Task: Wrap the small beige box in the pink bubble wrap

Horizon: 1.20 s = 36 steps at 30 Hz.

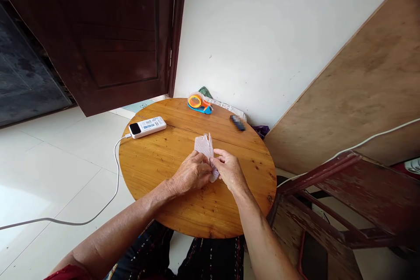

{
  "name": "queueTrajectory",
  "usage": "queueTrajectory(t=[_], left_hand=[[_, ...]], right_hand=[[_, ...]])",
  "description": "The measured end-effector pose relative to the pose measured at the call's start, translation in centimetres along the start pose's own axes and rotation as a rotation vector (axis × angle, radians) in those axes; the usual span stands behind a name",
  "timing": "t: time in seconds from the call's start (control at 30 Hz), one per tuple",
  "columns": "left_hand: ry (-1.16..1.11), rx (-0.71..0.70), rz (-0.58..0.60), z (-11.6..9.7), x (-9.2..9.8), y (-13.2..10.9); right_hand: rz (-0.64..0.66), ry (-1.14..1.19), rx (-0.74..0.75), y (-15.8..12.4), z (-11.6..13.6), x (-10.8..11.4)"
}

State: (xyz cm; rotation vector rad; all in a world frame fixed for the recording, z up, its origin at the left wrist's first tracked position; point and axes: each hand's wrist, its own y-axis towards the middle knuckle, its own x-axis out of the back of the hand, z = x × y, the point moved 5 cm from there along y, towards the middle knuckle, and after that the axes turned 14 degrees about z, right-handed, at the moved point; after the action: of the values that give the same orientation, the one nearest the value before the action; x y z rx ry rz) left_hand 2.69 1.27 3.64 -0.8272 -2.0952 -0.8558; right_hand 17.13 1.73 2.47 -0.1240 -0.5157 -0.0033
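Note:
A piece of clear bubble wrap is held between my two hands over the middle of the round wooden table. My left hand is closed on its left side, fingers curled. From the right, my right hand pinches its edge between thumb and fingers. The upper end of the wrap sticks up beyond my fingers, and a lower bit shows beneath them. Whether anything lies inside the wrap is hidden by my hands.
An orange and blue tape dispenser stands at the table's far edge. A white power bank with a cable lies at the left. A dark blurred object lies at the far right. A wooden chair stands at the right.

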Motion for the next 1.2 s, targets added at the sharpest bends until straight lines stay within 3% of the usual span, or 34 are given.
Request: queueTrajectory(t=[0.1,0.27,0.47,0.63,0.77,0.9,1.0,1.1,1.2], left_hand=[[-0.069,-0.073,0.027,-0.3,0.4,-0.1],[-0.170,0.010,-0.033,0.7,0.5,-0.1],[-0.123,-0.001,-0.033,0.9,-0.2,0.3],[-0.244,0.068,-0.084,1.1,0.2,-0.2],[-0.379,0.145,-0.143,1.4,0.5,-0.7],[-0.326,0.235,-0.202,1.6,0.3,-0.7],[-0.295,0.267,-0.181,1.7,-0.3,-0.4],[-0.318,0.308,-0.175,2.1,-0.6,-0.2],[-0.311,0.316,-0.165,2.4,-0.8,0.0]], right_hand=[[0.011,0.017,-0.006,0.1,0.1,0.0],[0.033,0.122,-0.071,0.0,0.2,-0.3],[0.061,0.123,-0.087,-0.3,0.5,-0.4],[0.157,0.112,0.026,-1.3,1.0,0.3],[0.234,-0.010,0.157,-2.4,1.2,-0.4],[0.115,-0.332,0.262,-3.3,1.5,-1.6],[0.059,-0.482,0.273,-3.7,1.9,-2.1],[0.113,-0.456,0.293,-3.9,2.2,-2.0],[0.209,-0.253,0.313,-3.8,2.1,-1.2]])
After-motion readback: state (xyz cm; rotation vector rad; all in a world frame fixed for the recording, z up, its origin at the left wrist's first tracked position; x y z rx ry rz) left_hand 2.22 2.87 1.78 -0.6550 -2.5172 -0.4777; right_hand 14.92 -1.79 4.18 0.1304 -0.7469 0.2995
